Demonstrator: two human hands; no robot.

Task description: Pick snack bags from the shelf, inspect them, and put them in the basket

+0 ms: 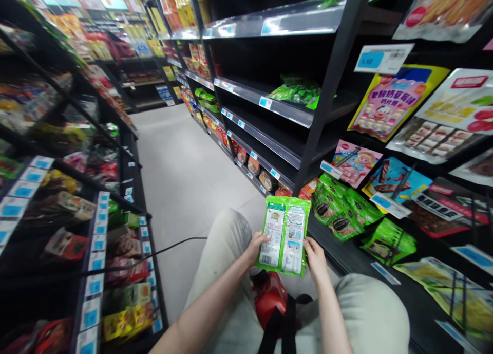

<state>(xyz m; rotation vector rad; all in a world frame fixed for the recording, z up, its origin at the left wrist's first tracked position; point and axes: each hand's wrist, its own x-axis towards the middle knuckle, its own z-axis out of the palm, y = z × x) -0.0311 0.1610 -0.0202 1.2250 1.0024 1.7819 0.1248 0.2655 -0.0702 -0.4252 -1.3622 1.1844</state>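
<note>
Upright in front of me, between my knees, is a green plastic snack bag point(284, 236) with its printed back, barcode and small pictures facing me. My left hand point(257, 247) pinches its left edge, thumb on the front. At the right edge my right hand point(315, 256) grips the bag, fingers partly behind it. Close by on the right, similar-looking green packets point(342, 207) lie piled on the low black shelf, with another green stack point(389, 241) beside them.
Black shelving point(265, 103) with price tags runs along the right; a few green packets point(296, 91) lie on one level. Hanging snack pouches point(396, 102) are at the far right. Left is a stocked rack point(96, 256). A thin black cable point(173, 245) crosses the aisle floor point(173, 159).
</note>
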